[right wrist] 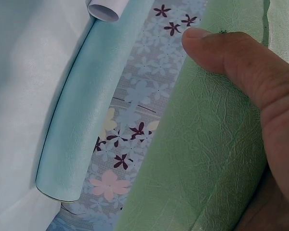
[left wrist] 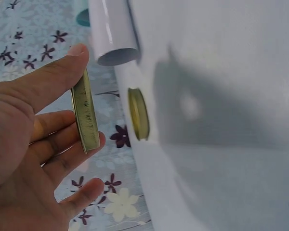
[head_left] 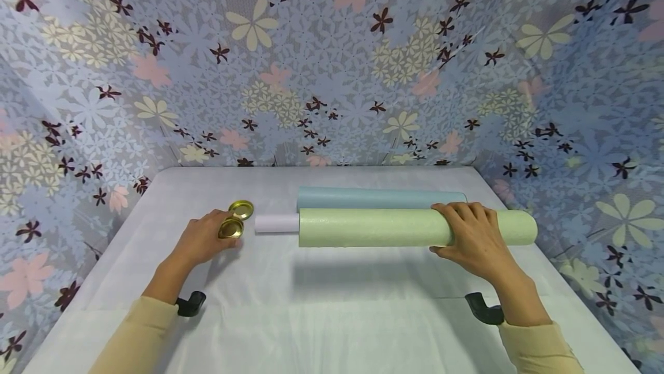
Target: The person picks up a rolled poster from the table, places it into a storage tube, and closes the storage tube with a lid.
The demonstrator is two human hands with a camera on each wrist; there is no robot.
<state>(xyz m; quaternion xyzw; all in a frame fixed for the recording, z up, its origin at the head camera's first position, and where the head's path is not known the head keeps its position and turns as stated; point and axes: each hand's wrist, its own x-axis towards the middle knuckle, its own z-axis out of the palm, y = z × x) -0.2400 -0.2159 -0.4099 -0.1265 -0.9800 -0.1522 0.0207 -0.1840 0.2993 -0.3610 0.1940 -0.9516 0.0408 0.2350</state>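
My left hand (head_left: pixel 210 235) pinches a round gold-coloured metal lid (head_left: pixel 231 227) between thumb and fingers; the left wrist view shows this lid (left wrist: pixel 86 115) edge-on. A second gold lid (head_left: pixel 241 208) lies on the table just beyond it. My right hand (head_left: pixel 472 235) grips a long light green tube (head_left: pixel 373 228) from above near its right part, and the tube's shadow falls on the cloth in front. Behind the green tube lies a light blue tube (head_left: pixel 381 197), partly hidden. A white roll (head_left: pixel 277 224) shows past the green tube's left end.
A white cloth (head_left: pixel 337 333) covers the table. Flower-patterned fabric (head_left: pixel 332 63) hangs behind and along both sides of it. Black curved pieces (head_left: pixel 192 303) sit at both wrists beside the beige sleeves.
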